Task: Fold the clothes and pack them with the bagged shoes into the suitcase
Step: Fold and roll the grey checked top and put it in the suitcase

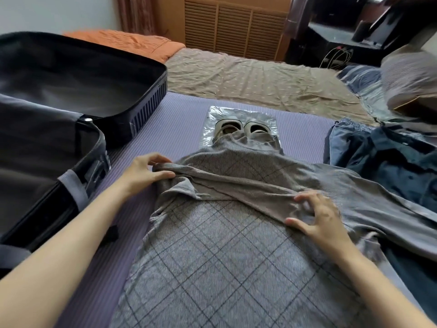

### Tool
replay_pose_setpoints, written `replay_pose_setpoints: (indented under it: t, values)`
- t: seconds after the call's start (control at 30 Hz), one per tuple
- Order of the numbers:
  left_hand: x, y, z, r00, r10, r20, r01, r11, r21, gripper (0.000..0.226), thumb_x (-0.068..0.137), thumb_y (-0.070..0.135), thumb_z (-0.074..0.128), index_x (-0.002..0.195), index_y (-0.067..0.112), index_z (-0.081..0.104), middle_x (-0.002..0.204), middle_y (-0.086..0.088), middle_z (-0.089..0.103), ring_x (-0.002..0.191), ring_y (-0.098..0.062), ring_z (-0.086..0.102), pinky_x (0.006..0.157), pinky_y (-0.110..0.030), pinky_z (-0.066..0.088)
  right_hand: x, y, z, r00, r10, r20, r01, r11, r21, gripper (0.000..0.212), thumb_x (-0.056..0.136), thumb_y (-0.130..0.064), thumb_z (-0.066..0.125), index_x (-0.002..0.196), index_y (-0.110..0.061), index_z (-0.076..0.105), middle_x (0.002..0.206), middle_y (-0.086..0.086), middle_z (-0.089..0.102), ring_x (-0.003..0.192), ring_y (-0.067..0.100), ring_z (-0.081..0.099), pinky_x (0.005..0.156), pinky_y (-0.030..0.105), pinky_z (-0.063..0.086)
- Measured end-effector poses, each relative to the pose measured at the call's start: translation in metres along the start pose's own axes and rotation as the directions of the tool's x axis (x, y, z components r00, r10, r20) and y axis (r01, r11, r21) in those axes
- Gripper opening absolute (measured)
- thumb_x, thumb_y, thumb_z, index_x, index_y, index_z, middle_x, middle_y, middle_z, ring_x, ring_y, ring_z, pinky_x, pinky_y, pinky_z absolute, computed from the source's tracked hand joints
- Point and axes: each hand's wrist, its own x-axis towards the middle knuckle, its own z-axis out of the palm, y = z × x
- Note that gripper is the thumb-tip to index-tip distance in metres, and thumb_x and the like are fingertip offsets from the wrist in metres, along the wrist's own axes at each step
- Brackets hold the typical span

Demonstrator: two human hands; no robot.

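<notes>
Head view: a grey checked shirt [212, 245] lies flat on the bed [179, 119] in the middle, and its upper part is turned down toward the person as a fold. The left hand [144, 172] pinches one end of the fold at 9 o'clock of the shirt, thumb and fingers narrow on the cloth. The right hand [319, 216] holds the other end at 3 o'clock, fingers curled and spread over a bunch of fabric. To do this fold well, I think both hands should pull the edge evenly, lay it straight across, then smooth the wrinkles near the right hand. The shoes [241, 129] in their plastic bag [212, 114] lie at 12 o'clock, partly under the far end of the shirt. The open suitcase [146, 110] is at 10 o'clock, near the left hand, and jeans [343, 138] lie at 2 o'clock.
</notes>
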Motion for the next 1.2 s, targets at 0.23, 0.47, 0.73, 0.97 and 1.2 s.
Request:
replay_pose_setpoints:
  t: [0.23, 0.47, 0.73, 0.97, 1.2]
  values:
    - [-0.008, -0.002, -0.001, 0.998, 0.056, -0.027, -0.057, 0.998, -0.012, 0.033, 0.069, 0.005, 0.080, 0.092, 0.023, 0.066, 0.094, 0.007, 0.067, 0.081, 0.014, 0.058, 0.084, -0.002, 0.038, -0.009, 0.017, -0.001, 0.987, -0.150, -0.056, 0.147, 0.987, -0.066, 0.019, 0.077, -0.035, 0.075, 0.093, -0.027, 0.069, 0.123, -0.012, 0.060, 0.112, 0.005, 0.057, 0.118, 0.033, 0.010]
    - [0.003, -0.006, -0.001, 0.993, 0.066, -0.101, -0.065, 0.998, 0.014, 0.012, 0.080, 0.016, 0.072, 0.075, 0.026, 0.068, 0.074, 0.011, 0.068, 0.071, 0.004, 0.059, 0.075, -0.006, 0.041, -0.002, -0.003, -0.025, 0.958, 0.080, -0.275, 0.032, 0.924, 0.380, 0.023, 0.093, -0.011, 0.057, 0.092, -0.033, 0.057, 0.088, -0.003, 0.066, 0.074, 0.000, 0.059, 0.075, 0.012, 0.045]
    - [0.027, 0.005, -0.002, 1.000, -0.008, 0.021, 0.006, 0.997, 0.078, 0.017, 0.096, 0.020, 0.052, 0.080, 0.021, 0.059, 0.065, 0.002, 0.057, 0.050, 0.000, 0.048, 0.061, -0.022, 0.038, 0.041, -0.009, -0.070, 0.980, 0.155, -0.123, -0.083, 0.888, 0.451, 0.013, 0.094, -0.016, 0.057, 0.084, -0.021, 0.065, 0.065, -0.013, 0.067, 0.065, 0.000, 0.060, 0.059, 0.008, 0.044]
    - [0.021, 0.007, 0.006, 0.995, -0.040, -0.091, 0.043, 0.999, 0.032, 0.019, 0.091, 0.027, 0.060, 0.102, 0.014, 0.067, 0.101, -0.002, 0.069, 0.097, -0.015, 0.060, 0.090, -0.028, 0.042, 0.054, -0.003, -0.022, 0.984, 0.166, -0.063, -0.173, 0.974, -0.146, 0.037, 0.090, -0.033, 0.060, 0.123, -0.016, 0.061, 0.122, 0.008, 0.056, 0.118, 0.024, 0.036, 0.099, 0.039, 0.028]
    - [-0.030, -0.009, 0.016, 0.927, -0.066, -0.370, 0.048, 0.997, -0.058, 0.019, 0.088, 0.014, 0.064, 0.107, 0.010, 0.065, 0.106, -0.006, 0.067, 0.094, -0.018, 0.062, 0.082, -0.024, 0.044, 0.050, -0.062, 0.020, 0.971, -0.198, -0.133, 0.192, 0.980, -0.060, 0.024, 0.084, -0.028, 0.069, 0.107, -0.022, 0.070, 0.112, -0.006, 0.059, 0.111, 0.016, 0.037, 0.098, 0.033, 0.031]
